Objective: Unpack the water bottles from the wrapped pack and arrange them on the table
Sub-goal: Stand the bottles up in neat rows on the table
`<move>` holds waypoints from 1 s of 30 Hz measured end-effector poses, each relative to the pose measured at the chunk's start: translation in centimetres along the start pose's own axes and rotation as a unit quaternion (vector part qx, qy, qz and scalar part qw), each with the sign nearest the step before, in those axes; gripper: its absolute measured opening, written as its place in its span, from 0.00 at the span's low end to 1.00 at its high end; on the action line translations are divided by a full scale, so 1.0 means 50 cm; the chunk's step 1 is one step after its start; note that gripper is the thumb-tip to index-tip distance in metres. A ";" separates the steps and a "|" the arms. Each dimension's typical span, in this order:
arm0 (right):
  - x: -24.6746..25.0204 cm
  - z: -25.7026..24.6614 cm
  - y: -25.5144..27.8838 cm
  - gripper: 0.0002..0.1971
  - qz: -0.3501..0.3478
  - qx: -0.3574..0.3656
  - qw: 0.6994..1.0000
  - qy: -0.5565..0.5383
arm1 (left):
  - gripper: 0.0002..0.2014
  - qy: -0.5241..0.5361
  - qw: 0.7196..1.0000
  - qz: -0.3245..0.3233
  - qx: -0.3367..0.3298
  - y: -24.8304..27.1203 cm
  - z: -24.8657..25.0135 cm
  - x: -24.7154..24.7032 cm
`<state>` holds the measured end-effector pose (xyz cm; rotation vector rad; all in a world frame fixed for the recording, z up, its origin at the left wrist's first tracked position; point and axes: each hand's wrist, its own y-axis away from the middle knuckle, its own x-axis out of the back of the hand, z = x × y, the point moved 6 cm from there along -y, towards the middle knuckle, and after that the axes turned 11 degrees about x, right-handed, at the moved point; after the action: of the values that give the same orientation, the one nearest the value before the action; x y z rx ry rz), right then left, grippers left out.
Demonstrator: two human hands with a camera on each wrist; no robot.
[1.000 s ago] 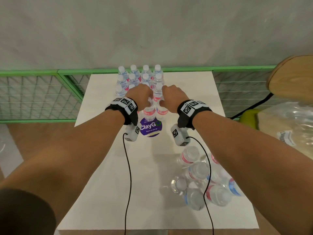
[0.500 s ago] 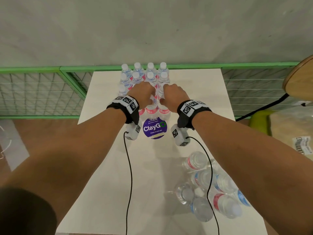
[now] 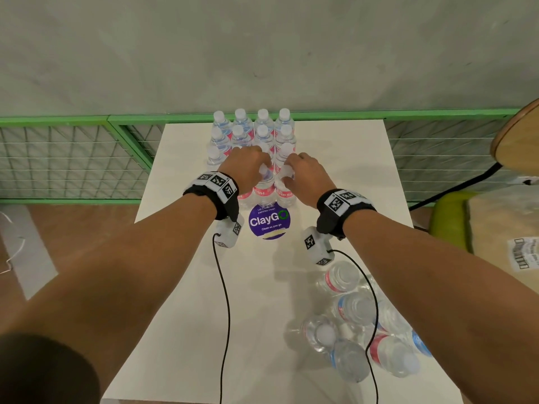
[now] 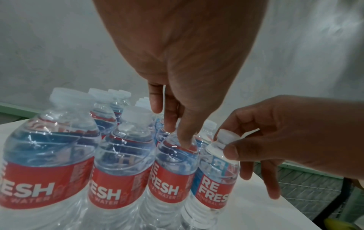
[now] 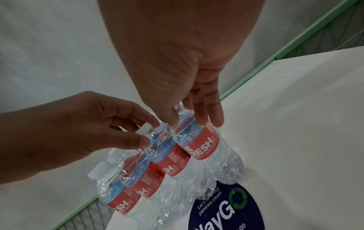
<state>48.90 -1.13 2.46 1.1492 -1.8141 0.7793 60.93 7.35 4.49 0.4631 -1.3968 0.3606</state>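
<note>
While both reach the front row, left hand [image 3: 246, 167] pinching one bottle [image 4: 173, 168] neck, right hand [image 3: 306, 173] pinching its neighbour [image 4: 214, 175].

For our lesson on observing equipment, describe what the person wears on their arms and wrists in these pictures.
Both forearms are bare, with no sleeves. Each wrist carries a black strap with white square-patterned marker tiles, left and right. Under each wrist hangs a small white box camera with similar markers, left and right, each trailing a thin black cable.

White table [image 3: 186, 287] with upright bottles [image 3: 264, 123], wrapped pack [image 3: 361, 322], purple sticker [image 3: 269, 221].
</note>
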 end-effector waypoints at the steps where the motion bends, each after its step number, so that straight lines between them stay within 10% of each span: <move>1: -0.001 0.000 0.000 0.16 0.004 -0.001 1.000 0.001 | 0.11 -0.004 1.000 0.001 0.000 -0.002 0.001 0.000; 23: 0.002 0.004 -0.007 0.16 0.011 0.009 1.000 0.008 | 0.14 0.030 0.999 -0.005 0.012 -0.008 -0.009 0.001; 30: 0.050 0.006 0.021 0.31 0.004 -0.024 1.000 -0.018 | 0.25 0.060 0.997 0.041 0.001 0.031 0.000 0.043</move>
<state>47.23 -1.98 4.44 1.1321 -1.8580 0.7206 60.49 8.62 6.76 0.3792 -1.3011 0.4494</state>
